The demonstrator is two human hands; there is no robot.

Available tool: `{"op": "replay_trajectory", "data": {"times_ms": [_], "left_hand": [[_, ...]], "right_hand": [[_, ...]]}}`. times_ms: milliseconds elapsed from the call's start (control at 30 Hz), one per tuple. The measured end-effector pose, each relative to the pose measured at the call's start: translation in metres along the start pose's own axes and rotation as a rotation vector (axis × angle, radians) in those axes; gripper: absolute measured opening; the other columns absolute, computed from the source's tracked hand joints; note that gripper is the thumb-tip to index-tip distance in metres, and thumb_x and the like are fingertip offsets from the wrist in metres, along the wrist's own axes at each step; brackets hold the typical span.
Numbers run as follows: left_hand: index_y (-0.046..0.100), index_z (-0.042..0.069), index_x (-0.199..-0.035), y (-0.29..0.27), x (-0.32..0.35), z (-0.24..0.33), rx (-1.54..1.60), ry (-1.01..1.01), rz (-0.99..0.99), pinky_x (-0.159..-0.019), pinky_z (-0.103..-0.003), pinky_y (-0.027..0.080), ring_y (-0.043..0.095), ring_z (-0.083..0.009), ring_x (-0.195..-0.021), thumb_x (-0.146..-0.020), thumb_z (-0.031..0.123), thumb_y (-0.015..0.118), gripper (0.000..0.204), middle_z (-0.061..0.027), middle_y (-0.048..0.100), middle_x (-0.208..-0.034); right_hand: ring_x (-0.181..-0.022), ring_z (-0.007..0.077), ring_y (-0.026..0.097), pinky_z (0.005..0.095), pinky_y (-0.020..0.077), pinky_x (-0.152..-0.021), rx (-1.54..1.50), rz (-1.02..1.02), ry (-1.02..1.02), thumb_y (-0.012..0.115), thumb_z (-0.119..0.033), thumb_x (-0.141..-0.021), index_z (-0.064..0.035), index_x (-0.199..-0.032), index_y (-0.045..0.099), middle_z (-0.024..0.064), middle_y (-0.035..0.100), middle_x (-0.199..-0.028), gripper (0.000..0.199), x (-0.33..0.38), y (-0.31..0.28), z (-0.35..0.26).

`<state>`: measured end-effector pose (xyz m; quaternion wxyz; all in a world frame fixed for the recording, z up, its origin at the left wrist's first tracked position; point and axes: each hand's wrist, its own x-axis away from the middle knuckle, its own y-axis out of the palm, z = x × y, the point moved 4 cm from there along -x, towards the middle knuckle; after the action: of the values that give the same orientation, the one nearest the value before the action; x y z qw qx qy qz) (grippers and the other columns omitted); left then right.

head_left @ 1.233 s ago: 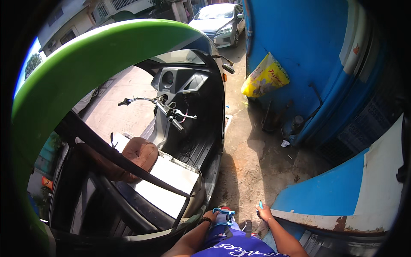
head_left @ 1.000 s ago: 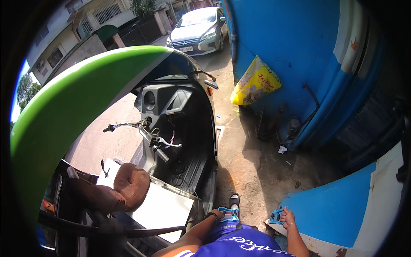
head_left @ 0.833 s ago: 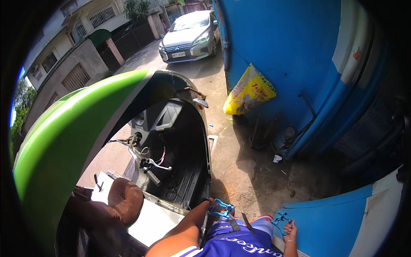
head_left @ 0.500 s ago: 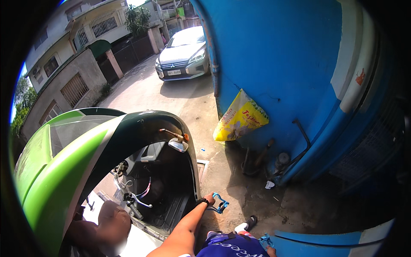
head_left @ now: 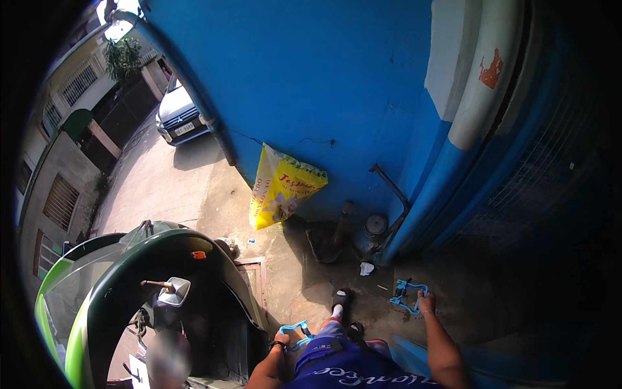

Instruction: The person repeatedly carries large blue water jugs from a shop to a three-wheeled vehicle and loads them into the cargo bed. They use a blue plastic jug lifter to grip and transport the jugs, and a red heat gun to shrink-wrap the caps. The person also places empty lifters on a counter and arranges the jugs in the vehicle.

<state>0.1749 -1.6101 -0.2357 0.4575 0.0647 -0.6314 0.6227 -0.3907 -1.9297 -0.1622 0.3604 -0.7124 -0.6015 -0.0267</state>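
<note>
A: The right hand [head_left: 426, 303] has moved out ahead of the person from low beside the body, where it was half a second ago. The left hand [head_left: 282, 338] has drawn back nearer and further left. The view has turned too, so the green-and-black vehicle [head_left: 107, 279] now sits further left.

B: How does each grip stand, nearest first?

A: The left one is closed around the left side of a light-blue frame [head_left: 304, 329], held near the body, between the vehicle and the person's leg. A black wristband [head_left: 278, 344] sits just behind that hand.

B: And the right?

A: Its fingers are folded around the right side of a second blue frame [head_left: 400, 291], held a little farther out over the shaded ground [head_left: 304, 305]. That frame has darker parts on its left.

B: What else is near?

A: The purple shirt [head_left: 353, 375] at the lower edge, then a dark sandal [head_left: 341, 298] on the forward foot, between the two frames. The vehicle's mirror [head_left: 173, 293] is near left.

B: Farther off?

A: A white scrap [head_left: 367, 268] lies on the ground, beyond the second frame and a little left. Past it, a yellow bag [head_left: 288, 191] hangs against the blue wall [head_left: 311, 78]. Far left, a silver car [head_left: 180, 113] stands partly hidden by the wall.
</note>
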Motion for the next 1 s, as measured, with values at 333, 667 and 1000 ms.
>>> {"op": "replay_trajectory", "data": {"times_ms": [333,667,1000], "left_hand": [[0.042,0.016,-0.151,-0.031,-0.119,0.318,-0.371,0.402,-0.347,-0.103,-0.051,0.049,0.056,-0.0414,-0.13,-0.082,0.01,0.047,0.069,-0.0274,0.06,-0.135],[0.052,0.009,-0.139,0.163,-0.038,0.686,-0.758,1.457,-0.696,-0.095,-0.052,0.049,0.063,-0.0439,-0.107,-0.08,0.01,0.057,0.059,-0.0221,0.065,-0.121],[0.071,0.007,-0.063,0.284,0.078,0.804,-1.14,2.364,0.134,-0.108,-0.072,0.031,0.067,-0.0364,-0.076,-0.075,0.02,0.064,0.019,-0.021,0.065,-0.065]], "right_hand": [[-0.108,0.0444,0.065,0.0544,0.0486,-0.097,0.554,0.299,-0.005,0.054,-0.033,-0.101,-0.0013,-0.122,0.067,0.0263,0.069,-0.113,0.04,0.06,-0.049,0.167],[-0.1,0.038,0.068,0.0499,0.0517,-0.09,0.166,0.409,0.451,0.055,-0.025,-0.1,0.0011,-0.122,0.064,0.0214,0.07,-0.112,0.036,0.028,-0.163,0.162],[-0.094,0.0347,0.069,0.0469,0.0536,-0.081,0.103,0.404,0.589,0.061,-0.017,-0.096,-0.0011,-0.115,0.065,0.0202,0.07,-0.108,0.026,0.021,-0.237,0.253]]}}
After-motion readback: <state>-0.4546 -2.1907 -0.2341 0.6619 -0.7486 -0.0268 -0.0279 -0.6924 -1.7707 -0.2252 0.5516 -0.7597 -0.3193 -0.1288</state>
